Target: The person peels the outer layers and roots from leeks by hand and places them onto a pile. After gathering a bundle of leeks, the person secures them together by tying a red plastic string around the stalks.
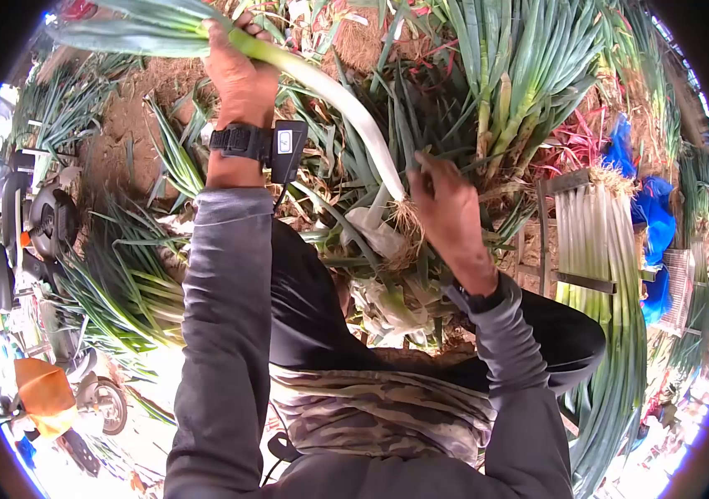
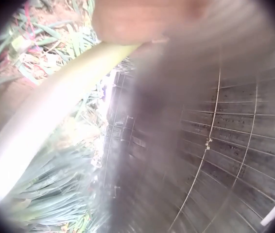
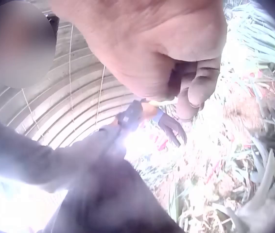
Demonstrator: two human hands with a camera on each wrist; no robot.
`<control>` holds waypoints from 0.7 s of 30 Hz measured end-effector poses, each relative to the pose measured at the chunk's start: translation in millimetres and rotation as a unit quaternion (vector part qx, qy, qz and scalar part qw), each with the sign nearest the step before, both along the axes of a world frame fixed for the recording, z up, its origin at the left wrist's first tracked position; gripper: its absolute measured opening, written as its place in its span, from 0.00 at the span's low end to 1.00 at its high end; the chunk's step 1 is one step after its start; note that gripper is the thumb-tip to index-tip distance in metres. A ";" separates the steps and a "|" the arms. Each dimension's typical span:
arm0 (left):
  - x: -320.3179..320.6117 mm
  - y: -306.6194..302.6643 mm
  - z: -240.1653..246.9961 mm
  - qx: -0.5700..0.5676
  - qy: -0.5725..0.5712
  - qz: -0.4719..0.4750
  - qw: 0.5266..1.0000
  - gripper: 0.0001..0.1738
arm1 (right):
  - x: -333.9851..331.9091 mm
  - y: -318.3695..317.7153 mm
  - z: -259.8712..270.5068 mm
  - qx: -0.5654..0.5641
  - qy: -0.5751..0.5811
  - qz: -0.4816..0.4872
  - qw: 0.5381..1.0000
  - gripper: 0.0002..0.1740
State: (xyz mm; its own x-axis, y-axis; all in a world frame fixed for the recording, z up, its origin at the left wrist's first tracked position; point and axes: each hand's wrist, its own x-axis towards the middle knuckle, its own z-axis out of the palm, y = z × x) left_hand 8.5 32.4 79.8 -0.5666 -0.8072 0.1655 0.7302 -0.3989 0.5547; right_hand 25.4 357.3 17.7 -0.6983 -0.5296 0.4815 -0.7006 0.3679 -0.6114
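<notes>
My left hand (image 1: pixel 242 71) grips a leek (image 1: pixel 333 91) where its white stem turns green. The stem curves down to the right and ends in shaggy roots, while the leaves extend left past the hand. In the left wrist view, the pale stem (image 2: pixel 45 111) runs down from the blurred fingers. Close to the root end is my right hand (image 1: pixel 450 216), its fingers loosely bent. The right wrist view shows this hand (image 3: pixel 171 53) with nothing visible in its fingers. Below the roots lies a pile of peelings and pale leaves (image 1: pixel 387 308).
Upright leeks (image 1: pixel 525 75) stand ahead to the right. A tied bundle (image 1: pixel 595 224) lies in a wooden frame at right, near blue cloth (image 1: pixel 654 216). More leeks (image 1: pixel 134 287) lie at left, with a motorbike (image 1: pixel 96 391) beyond. Crossed legs (image 1: pixel 313 299) are below the hands.
</notes>
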 end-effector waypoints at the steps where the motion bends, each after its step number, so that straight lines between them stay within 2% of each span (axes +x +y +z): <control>1: -0.6 -1.6 -0.6 -0.008 0.006 -0.017 1.000 0.22 | -8.0 -5.2 0.8 -0.015 0.003 -0.005 1.000 0.11; 2: -0.2 -4.8 0.1 -0.048 -0.023 -0.044 0.998 0.24 | -11.4 -7.9 2.0 -0.030 0.006 -0.009 0.999 0.10; 5: 7.7 35.8 12.9 -0.089 0.021 -0.033 0.995 0.24 | -5.2 -20.0 8.5 -0.049 -0.050 0.002 0.998 0.09; 6: 5.4 34.7 10.6 -0.109 0.018 -0.037 0.993 0.28 | -3.8 -22.0 6.9 -0.046 -0.064 0.005 0.997 0.09; 11: 3.5 47.7 14.3 -0.087 -0.016 -0.026 0.996 0.26 | 0.2 -25.7 -4.8 -0.013 -0.118 0.003 0.993 0.06; 15: 4.9 52.8 14.6 -0.101 0.003 -0.040 0.994 0.24 | -0.7 -28.8 -9.1 0.001 -0.085 -0.001 0.996 0.05; 21: 3.6 47.8 13.4 -0.076 -0.029 -0.056 0.995 0.22 | 2.3 -32.9 -10.5 0.046 -0.004 -0.045 0.998 0.06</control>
State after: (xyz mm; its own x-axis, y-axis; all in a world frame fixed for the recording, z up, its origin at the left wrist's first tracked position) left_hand 12.1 80.2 93.2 -0.6642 -0.7061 0.2455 0.6506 -0.3842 0.6551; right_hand 27.7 324.4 7.2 -0.7492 -0.5065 0.4269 -0.6568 0.4846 -0.5777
